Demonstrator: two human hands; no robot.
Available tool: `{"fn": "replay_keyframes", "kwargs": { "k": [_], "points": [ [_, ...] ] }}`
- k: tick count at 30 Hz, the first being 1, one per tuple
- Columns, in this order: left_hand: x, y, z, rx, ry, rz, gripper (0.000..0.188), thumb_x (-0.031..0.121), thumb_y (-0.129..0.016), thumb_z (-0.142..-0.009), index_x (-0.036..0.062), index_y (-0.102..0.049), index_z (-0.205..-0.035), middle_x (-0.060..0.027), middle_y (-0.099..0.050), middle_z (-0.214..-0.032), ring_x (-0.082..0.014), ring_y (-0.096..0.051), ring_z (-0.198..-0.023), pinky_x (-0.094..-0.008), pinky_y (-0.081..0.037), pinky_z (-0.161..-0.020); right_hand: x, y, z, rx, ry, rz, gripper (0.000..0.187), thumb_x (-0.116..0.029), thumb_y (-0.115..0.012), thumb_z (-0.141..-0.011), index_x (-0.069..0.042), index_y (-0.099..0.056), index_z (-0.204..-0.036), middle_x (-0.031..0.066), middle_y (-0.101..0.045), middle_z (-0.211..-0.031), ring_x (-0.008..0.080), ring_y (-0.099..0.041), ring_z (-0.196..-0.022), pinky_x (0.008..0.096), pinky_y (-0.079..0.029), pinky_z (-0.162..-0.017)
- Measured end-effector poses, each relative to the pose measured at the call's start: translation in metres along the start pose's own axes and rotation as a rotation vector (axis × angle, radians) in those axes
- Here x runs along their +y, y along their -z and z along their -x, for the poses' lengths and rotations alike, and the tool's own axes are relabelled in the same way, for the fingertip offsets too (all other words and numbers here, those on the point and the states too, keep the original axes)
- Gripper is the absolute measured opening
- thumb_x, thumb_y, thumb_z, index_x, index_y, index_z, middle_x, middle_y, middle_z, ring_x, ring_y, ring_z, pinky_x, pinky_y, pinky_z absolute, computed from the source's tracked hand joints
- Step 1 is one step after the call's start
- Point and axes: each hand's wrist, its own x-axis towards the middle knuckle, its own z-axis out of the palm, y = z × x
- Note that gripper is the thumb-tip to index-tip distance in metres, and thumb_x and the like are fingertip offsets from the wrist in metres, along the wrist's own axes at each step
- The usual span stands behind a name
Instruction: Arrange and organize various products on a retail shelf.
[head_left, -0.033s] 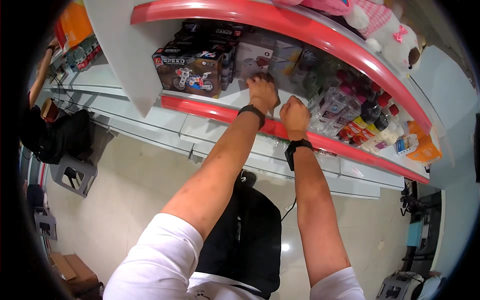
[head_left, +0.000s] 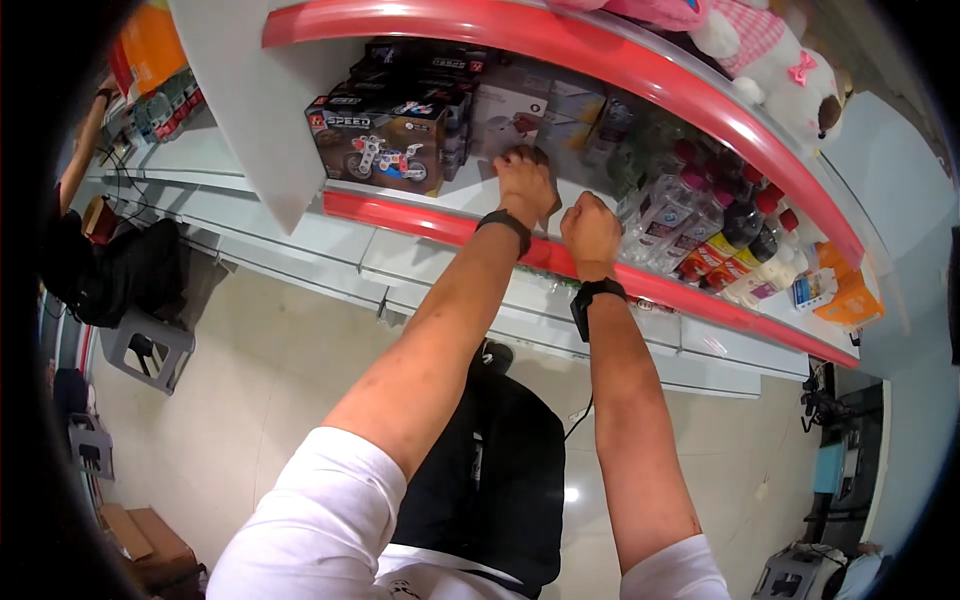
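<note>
Left hand flat on pale box on shelf, grip loose, pushing it in. Right hand fisted, contents hidden. Toy boxes already lined; bottles beside.

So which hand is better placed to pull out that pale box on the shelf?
Probably the left hand: its fingers already lie on the pale box. The right hand is a closed fist nearer the shelf's red edge, beside the bottles.

floor: pale glossy tile | shelves: white, red-edged | stool: grey, left
</note>
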Motion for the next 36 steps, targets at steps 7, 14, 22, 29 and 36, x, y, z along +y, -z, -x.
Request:
{"fn": "replay_keyframes", "kwargs": {
  "k": [7, 14, 22, 29, 36],
  "points": [
    [-0.002, 0.004, 0.003, -0.099, 0.008, 0.089, 0.048, 0.028, -0.042, -0.087, 0.0034, -0.054, -0.126, -0.0182, -0.047, -0.133, -0.0356, -0.041, -0.122, -0.058, -0.027, -0.098, -0.004, 0.006, 0.002, -0.016, -0.003, -0.013, 0.009, -0.012, -0.054, -0.074, -0.003, -0.057, -0.076, 0.0162, -0.065, -0.08, 0.0382, -0.064, -0.069, 0.0479, -0.052, -0.065],
    [0.002, 0.004, 0.002, -0.085, 0.05, 0.102, 0.046, 0.029, -0.044, -0.085, 0.0037, -0.058, -0.121, -0.0178, -0.049, -0.13, -0.0358, -0.04, -0.122, -0.056, -0.026, -0.1, -0.001, 0.005, 0.0, -0.016, -0.009, 0.015, 0.009, -0.012, -0.054, -0.075, -0.003, -0.057, -0.077, 0.0175, -0.065, -0.081, 0.0389, -0.064, -0.07, 0.0488, -0.052, -0.065],
    [-0.002, 0.005, 0.003, -0.085, 0.03, 0.117, 0.047, 0.03, -0.044, -0.085, 0.0042, -0.059, -0.121, -0.0165, -0.047, -0.132, -0.0337, -0.039, -0.124, -0.0548, -0.025, -0.101, -0.004, 0.008, 0.001, -0.037, -0.023, -0.011, 0.01, -0.013, -0.054, -0.075, -0.003, -0.057, -0.078, 0.0171, -0.065, -0.082, 0.0387, -0.064, -0.073, 0.0491, -0.052, -0.068],
    [0.0, 0.003, 0.003, -0.017, 0.057, 0.096, 0.044, 0.03, -0.051, -0.082, 0.005, -0.06, -0.116, -0.0165, -0.053, -0.125, -0.0327, -0.045, -0.119, -0.0553, -0.031, -0.098, -0.002, 0.005, 0.002, -0.02, -0.007, -0.029, 0.011, -0.013, -0.054, -0.076, -0.003, -0.057, -0.077, 0.0179, -0.065, -0.082, 0.039, -0.064, -0.073, 0.0495, -0.052, -0.068],
    [0.0, 0.008, 0.001, -0.057, 0.057, 0.109, 0.044, 0.03, -0.052, -0.081, 0.0062, -0.061, -0.117, -0.0161, -0.052, -0.128, -0.0323, -0.045, -0.119, -0.0548, -0.03, -0.098, 0.0, 0.005, -0.001, -0.035, -0.008, -0.002, 0.01, -0.012, -0.054, -0.076, -0.003, -0.057, -0.076, 0.0179, -0.065, -0.081, 0.0386, -0.064, -0.071, 0.0485, -0.052, -0.066]
  ]
}}
